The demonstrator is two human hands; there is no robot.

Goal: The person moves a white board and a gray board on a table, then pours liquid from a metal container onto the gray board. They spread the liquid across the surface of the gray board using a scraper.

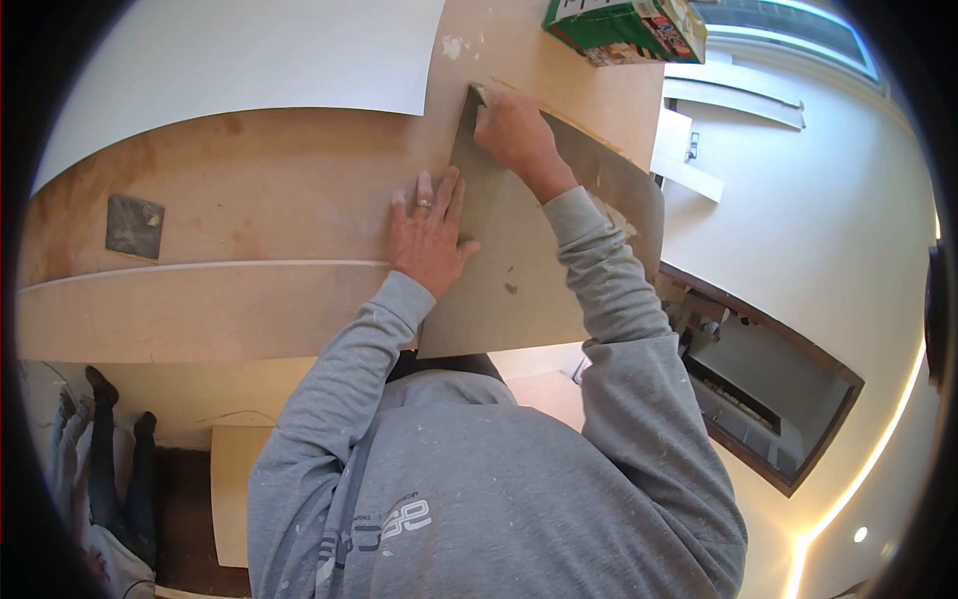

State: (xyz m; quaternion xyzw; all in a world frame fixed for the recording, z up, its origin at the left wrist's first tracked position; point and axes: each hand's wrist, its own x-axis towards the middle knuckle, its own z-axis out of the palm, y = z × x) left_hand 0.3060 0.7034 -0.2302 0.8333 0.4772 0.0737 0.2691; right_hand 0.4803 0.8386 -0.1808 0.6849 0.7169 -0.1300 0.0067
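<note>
My left hand (pixel 429 235) lies flat with its fingers apart, a ring on one of them. It presses on the left edge of a grey-brown sheet (pixel 529 290) and the wooden board (pixel 289 215) beside it. At the sheet's far corner, my right hand (pixel 517 135) is closed, its fingers curled around the edge there. A dark speck and some pale scuffs mark the sheet's surface. Part of the sheet is hidden behind my right forearm.
A white panel (pixel 259 60) covers the far left of the work surface. A small dark square pad (pixel 135 228) lies at left, near a long thin strip (pixel 200 311). A green box (pixel 624 30) stands at the back right. Another person's legs (pixel 125 479) show lower left.
</note>
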